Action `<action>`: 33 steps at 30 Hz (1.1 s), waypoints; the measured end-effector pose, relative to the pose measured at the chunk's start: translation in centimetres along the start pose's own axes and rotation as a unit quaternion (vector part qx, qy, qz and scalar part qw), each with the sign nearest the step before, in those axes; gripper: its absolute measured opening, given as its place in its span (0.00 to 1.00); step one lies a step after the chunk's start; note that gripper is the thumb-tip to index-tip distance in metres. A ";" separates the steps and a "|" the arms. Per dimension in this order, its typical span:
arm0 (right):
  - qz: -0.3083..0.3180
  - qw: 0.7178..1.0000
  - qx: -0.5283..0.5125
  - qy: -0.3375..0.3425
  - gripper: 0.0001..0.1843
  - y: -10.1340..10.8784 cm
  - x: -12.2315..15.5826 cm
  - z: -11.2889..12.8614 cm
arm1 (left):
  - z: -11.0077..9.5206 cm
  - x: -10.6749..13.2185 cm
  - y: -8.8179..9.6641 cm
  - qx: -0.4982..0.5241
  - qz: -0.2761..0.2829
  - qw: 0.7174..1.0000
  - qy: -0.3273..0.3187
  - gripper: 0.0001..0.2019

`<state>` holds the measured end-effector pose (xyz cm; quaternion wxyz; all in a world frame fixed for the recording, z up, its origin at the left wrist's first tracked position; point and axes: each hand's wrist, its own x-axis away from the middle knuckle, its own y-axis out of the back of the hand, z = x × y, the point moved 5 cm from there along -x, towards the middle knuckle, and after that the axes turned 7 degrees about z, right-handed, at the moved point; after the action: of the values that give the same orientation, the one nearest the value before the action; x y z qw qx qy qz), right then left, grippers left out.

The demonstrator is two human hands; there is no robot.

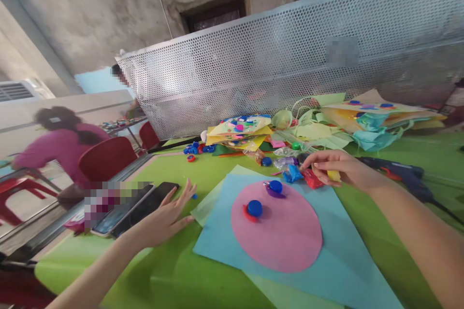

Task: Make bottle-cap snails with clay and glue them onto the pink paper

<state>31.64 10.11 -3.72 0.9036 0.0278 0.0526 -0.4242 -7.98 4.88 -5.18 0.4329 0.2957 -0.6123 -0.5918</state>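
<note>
Your left hand (165,219) lies flat and open on the green table (174,270), fingers spread, gripping nothing; its fingertips sit just beside the dark phone (145,207) and near the blue sheet's (326,270) left corner. Your right hand (335,166) reaches over small clay packets at the sheet's far edge, fingers curled down; a yellow piece (334,175) shows beneath the fingers, touching them, though you cannot tell whether it is pinched. A red packet (312,179) and a blue packet (292,174) lie just left of that hand. On the blue sheet rests a pink disc (282,236). Two blue caps stand on the disc: one (254,208) on a red scrap near its left edge, the other (275,186) on a purple scrap at its far edge. Behind, a paper pile (239,133) with more caps and a glue gun (398,172) lie before the mesh screen (290,58).
</note>
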 end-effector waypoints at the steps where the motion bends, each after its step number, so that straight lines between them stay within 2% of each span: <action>1: -0.002 1.000 0.002 0.000 0.11 0.0 0.0 0.0 | -0.2 -0.7 -0.4 0.001 0.004 1.000 -0.002 0.36; 6: -0.009 1.000 0.012 -0.005 0.11 0.1 -0.1 0.0 | -0.5 -5.8 -0.6 0.010 0.007 1.000 0.011 0.35; 11: -0.004 1.000 0.024 -0.015 0.12 -0.3 -0.2 0.1 | 0.0 -11.2 1.3 0.021 -0.041 0.999 0.028 0.21; 14: -0.004 0.999 0.032 -0.016 0.13 -0.5 -0.3 0.2 | 0.1 -13.0 2.2 0.018 -0.075 0.996 0.033 0.17; 16: -0.005 0.999 0.036 -0.016 0.12 -0.5 -0.3 0.2 | -0.1 -13.4 2.3 0.016 -0.086 0.995 0.038 0.17; 19: 0.000 0.999 0.039 -0.017 0.12 -0.4 -0.3 0.1 | -0.2 -12.4 1.6 0.015 -0.075 0.996 0.055 0.19; 21: 0.009 0.999 0.041 -0.017 0.12 -0.5 -0.3 0.1 | -0.2 -10.6 0.8 0.016 -0.049 0.996 0.071 0.23; 23: 0.025 0.998 0.045 -0.024 0.12 -0.6 -0.1 0.1 | -0.1 -7.8 0.0 0.017 -0.018 0.996 0.082 0.27; 25: 0.050 0.996 0.053 -0.041 0.16 -1.1 0.2 0.0 | -0.1 -4.6 -0.5 0.019 0.008 0.996 0.082 0.31; 27: 0.085 0.993 0.060 -0.062 0.20 -1.9 0.5 -0.1 | -0.1 -1.6 -0.9 0.022 0.026 0.996 0.079 0.31; 29: 0.122 0.987 0.064 -0.079 0.20 -2.7 0.7 -0.2 | -0.3 0.2 -1.2 0.027 0.026 0.996 0.077 0.31; 31: 0.150 0.983 0.063 -0.089 0.19 -3.4 0.7 -0.2 | -0.4 0.4 -1.4 0.036 0.009 0.996 0.076 0.31; 33: 0.166 0.980 0.060 -0.096 0.17 -3.9 0.6 -0.4 | -0.4 -1.0 -1.4 0.046 -0.012 0.996 0.071 0.32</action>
<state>28.99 7.25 -4.22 0.9589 0.0500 -0.0650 -0.2716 -7.36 5.36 -6.78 0.4543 0.3641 -0.6028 -0.5456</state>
